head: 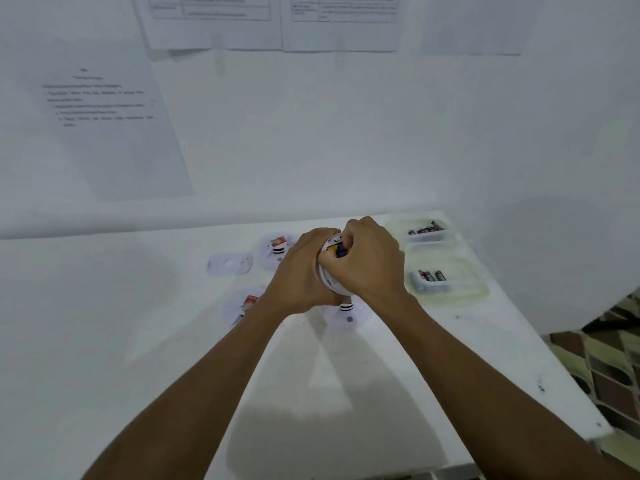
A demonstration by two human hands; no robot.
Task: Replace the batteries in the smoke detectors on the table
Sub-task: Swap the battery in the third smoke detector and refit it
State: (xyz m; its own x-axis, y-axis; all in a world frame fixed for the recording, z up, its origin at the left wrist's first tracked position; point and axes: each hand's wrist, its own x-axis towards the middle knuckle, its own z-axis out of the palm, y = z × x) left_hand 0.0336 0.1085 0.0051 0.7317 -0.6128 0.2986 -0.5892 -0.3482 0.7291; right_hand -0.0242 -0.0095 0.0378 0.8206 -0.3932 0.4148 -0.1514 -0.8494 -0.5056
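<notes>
I hold a white round smoke detector (331,282) up above the table, its back side toward me. My left hand (298,271) grips its left rim. My right hand (367,261) curls over its top, fingertips at a dark battery (338,250) in the compartment. Whether the fingers pinch the battery is hidden. Three more opened detectors lie on the table: one at the back (277,250), one at the left (244,306), one (348,315) under my hands. A detached white cover (229,264) lies further left.
Two clear plastic trays with batteries stand at the right: the far tray (398,226) and the near tray (474,292). The white table's right edge (554,362) drops to a tiled floor. Paper sheets hang on the wall behind.
</notes>
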